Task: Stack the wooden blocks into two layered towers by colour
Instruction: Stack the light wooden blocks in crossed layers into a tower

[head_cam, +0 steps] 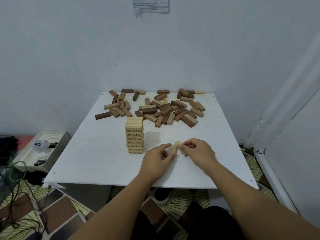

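Observation:
A tower of light wooden blocks (pixel 134 135), several layers high with numbers on the block ends, stands left of centre on the white table (pixel 97 163). To its right, near the front, my left hand (pixel 158 159) is shut on light blocks (pixel 174 149) held on edge. My right hand (pixel 197 150) pinches another light block (pixel 180 147) right beside them, the blocks touching. A loose pile of mostly brown and tan blocks (pixel 166 110) is spread across the back of the table.
The table stands in a corner, with walls behind and to the right. A smaller group of blocks (pixel 117 105) lies at the back left. On the floor to the left are a white tray-like object (pixel 43 146) and green cables (pixel 15 170).

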The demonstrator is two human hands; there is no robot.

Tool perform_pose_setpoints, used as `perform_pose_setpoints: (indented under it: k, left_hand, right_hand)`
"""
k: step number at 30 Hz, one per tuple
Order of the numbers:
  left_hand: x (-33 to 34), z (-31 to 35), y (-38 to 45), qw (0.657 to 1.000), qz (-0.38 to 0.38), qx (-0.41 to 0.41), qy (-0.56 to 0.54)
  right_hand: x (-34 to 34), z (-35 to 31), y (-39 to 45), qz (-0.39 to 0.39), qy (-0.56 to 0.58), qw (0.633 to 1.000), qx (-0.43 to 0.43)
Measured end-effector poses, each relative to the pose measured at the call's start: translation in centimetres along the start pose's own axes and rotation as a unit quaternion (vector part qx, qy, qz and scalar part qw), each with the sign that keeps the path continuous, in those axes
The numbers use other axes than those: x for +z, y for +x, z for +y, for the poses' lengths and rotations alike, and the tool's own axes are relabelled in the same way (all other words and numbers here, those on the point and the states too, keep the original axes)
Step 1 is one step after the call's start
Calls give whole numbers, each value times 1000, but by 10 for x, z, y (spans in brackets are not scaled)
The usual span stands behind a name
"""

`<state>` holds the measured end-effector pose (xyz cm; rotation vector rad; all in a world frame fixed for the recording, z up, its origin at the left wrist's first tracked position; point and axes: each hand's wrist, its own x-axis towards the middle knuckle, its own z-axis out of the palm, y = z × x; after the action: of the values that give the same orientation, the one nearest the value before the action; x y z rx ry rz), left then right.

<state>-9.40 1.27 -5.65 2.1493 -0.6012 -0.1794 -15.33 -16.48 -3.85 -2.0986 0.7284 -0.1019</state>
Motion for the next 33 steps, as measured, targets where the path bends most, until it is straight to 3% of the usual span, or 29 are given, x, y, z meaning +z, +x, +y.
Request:
perform_pose_setpoints:
  k: [6,15,21,33]
  left_hand:
    - [-1,-5,-1,999,-5,4,-50]
    - [-3,-1,20,998,-33,-16,50]
    - [-2,-7,7,993,-14,67,93]
    - [4,-17,12,991,18,91,101]
  right_hand:
    - [5,0,-5,3,39,999,14]
    - [6,3,-1,17,117,993,3]
    - [9,5,-5,50,49,997,-20]
    - [8,11,-7,19,-8,998,-53]
